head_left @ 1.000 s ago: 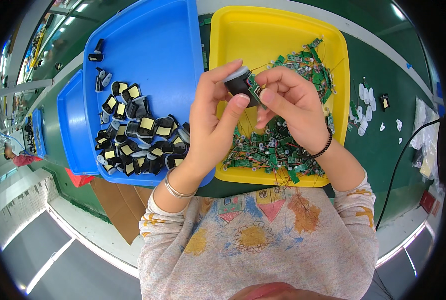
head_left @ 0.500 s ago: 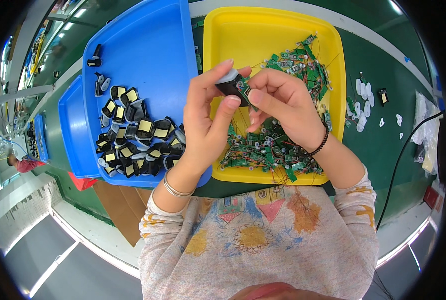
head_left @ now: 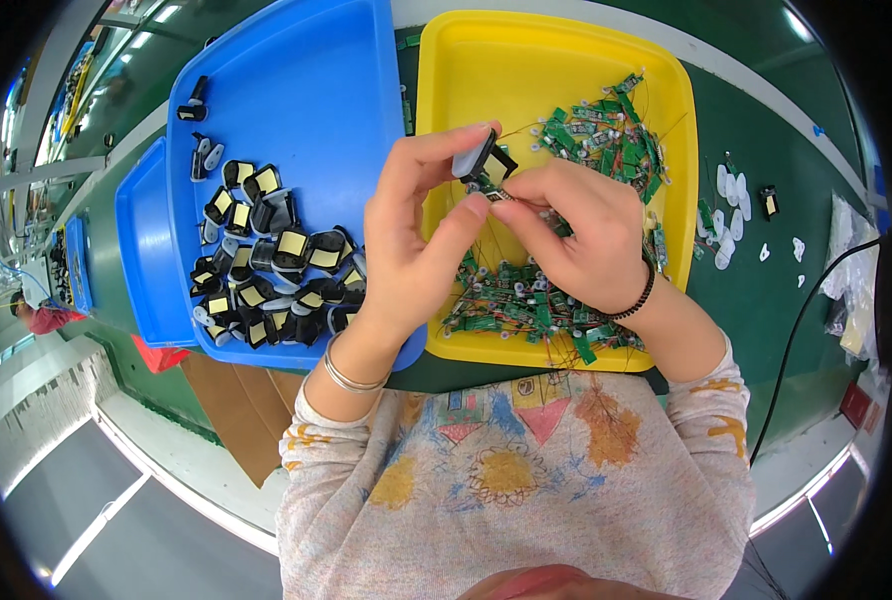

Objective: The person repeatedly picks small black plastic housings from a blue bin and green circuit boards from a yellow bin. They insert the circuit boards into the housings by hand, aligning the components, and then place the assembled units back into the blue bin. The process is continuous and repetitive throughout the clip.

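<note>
Both hands are up over the yellow tray here, working one tiny part between them. The left hand is pinching a small black and grey plastic housing between thumb and forefinger, held right at the fingertips, tilted so its open side faces right toward the other hand. The right hand has its fingers bunched together, pinching a small green circuit board with thin wires trailing off it, and that piece sits just under and touching the housing. So the board lies to the right and slightly nearer than the housing, with its long axis pointing roughly left into the housing's opening, as far as I can tell; it's tiny, so don't quote me on the exact angle. Below the hands there's a heap of green wired boards in the yellow tray, and to the left a blue tray holding a pile of black housings with yellow patches. Some small white bits lie on the green table at the right.
</note>
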{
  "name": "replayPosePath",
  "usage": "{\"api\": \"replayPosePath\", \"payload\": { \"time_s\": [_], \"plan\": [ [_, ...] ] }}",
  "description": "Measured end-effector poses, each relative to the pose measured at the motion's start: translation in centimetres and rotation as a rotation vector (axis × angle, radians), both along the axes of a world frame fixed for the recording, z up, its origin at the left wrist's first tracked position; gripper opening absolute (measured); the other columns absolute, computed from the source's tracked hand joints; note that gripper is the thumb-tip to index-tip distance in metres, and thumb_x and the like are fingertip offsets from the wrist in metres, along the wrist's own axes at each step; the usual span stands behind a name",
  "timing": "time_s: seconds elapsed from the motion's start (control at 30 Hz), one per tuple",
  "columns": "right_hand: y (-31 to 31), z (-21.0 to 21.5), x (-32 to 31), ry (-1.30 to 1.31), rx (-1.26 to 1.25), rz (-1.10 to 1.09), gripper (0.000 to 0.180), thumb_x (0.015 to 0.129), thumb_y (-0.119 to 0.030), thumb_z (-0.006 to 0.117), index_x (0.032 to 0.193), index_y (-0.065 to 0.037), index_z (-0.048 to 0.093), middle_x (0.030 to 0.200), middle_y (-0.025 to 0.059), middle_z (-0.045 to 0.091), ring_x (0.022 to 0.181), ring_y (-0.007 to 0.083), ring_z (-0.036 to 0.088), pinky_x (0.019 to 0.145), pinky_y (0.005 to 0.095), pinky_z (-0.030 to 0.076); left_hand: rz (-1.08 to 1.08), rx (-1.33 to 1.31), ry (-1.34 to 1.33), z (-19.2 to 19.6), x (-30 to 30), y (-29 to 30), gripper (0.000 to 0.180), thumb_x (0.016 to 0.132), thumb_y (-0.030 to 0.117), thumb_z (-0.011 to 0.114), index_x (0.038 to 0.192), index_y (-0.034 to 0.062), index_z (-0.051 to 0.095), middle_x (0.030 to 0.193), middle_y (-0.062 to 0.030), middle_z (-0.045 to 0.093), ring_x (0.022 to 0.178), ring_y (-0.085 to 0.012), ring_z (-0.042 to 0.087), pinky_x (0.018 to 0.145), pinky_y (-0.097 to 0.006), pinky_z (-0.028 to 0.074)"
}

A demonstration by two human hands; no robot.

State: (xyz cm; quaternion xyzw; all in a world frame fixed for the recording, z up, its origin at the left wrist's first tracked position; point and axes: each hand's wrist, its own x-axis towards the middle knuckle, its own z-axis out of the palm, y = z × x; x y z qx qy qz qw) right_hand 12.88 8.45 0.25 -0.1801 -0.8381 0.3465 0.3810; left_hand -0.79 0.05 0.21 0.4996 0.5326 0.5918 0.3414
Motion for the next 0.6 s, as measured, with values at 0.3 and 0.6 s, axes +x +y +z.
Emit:
{"api": "replayPosePath", "payload": {
  "time_s": [0.3,0.6],
  "plan": [
    [0.1,0.4,0.2,-0.001,-0.367,0.096,0.009,0.074,-0.004,0.063,0.079,-0.001,0.056,0.071,0.0067,0.058,0.061,0.0144,0.059,0.054,0.0233,0.046,0.008,-0.075,-0.14,0.3,-0.6,-0.3,0.034,0.078,-0.002,0.051,0.111,-0.0016,0.049,0.112,-0.0175,0.054,0.102,-0.0201,0.053,0.088,-0.03,0.04],
    [5.2,0.8,-2.6,-0.273,-0.081,0.098,0.012,0.081,-0.014,0.057,0.085,-0.002,0.055,0.076,0.0075,0.059,0.067,0.0174,0.06,0.058,0.0246,0.047,0.465,-0.141,0.901,0.8,-5.2,-0.5,0.024,0.079,0.017,0.058,0.101,0.0085,0.057,0.1,-0.0094,0.059,0.098,-0.0265,0.05,0.082,-0.035,0.04]
  ]
}}
